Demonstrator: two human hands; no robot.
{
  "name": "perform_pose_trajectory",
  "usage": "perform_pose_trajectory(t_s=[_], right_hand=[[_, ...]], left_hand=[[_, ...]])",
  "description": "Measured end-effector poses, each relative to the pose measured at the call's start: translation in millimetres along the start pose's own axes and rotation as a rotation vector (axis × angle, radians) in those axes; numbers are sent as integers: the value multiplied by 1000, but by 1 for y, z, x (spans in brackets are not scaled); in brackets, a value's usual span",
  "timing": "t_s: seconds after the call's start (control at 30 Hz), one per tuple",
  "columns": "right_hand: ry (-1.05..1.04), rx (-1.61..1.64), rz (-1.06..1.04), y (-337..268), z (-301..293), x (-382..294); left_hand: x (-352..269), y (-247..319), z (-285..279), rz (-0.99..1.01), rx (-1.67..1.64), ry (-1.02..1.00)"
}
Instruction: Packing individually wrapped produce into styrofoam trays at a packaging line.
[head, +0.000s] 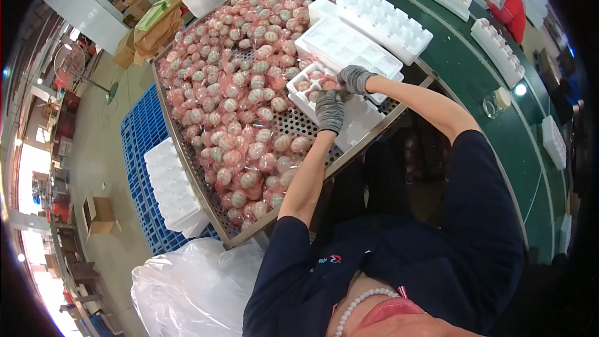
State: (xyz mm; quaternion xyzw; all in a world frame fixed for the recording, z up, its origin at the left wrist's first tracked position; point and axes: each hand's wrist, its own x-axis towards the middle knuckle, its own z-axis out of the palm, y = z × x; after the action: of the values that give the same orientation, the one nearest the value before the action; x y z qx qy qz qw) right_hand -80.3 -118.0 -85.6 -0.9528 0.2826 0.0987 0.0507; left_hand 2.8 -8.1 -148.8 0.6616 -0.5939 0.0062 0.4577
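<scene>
Both my hands wear grey knitted gloves and meet over a white foam tray (299,88) with round compartments, some of which hold wrapped round items. My left hand (330,111) is over the tray's near part, fingers bent down at a wrapped item; its fingertips are partly hidden. Close beside it, my right hand (355,79) reaches in from the right with curled fingers, and whether it grips anything is unclear. Left of the tray, many pale round items in clear and pink plastic wrap (256,96) cover a perforated metal table (295,124).
Foam trays and lids (351,47) are stacked behind my hands. A green conveyor (486,70) with filled trays and a glass jar (496,103) runs at right. More foam trays (173,187) stand on a blue pallet (142,150) at left. A person in red (510,9) stands across the conveyor.
</scene>
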Motion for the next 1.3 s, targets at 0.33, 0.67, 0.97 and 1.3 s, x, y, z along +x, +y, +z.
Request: perform_pose_trajectory(t_s=[0.33, 0.67, 0.97, 1.3], right_hand=[[170, 99, -58, -13, 17, -4], [191, 80, 103, -16, 27, -1], [360, 287, 40, -78, 20, 3], [655, 233, -437, -99, -4, -48]], left_hand=[[-1, -20, 9, -55, -33, -26], [-34, -51, -100, -154, 636, -973], [-50, -181, -91, -199, 543, -418], [-25, -58, -77, -992, -1739, 75]])
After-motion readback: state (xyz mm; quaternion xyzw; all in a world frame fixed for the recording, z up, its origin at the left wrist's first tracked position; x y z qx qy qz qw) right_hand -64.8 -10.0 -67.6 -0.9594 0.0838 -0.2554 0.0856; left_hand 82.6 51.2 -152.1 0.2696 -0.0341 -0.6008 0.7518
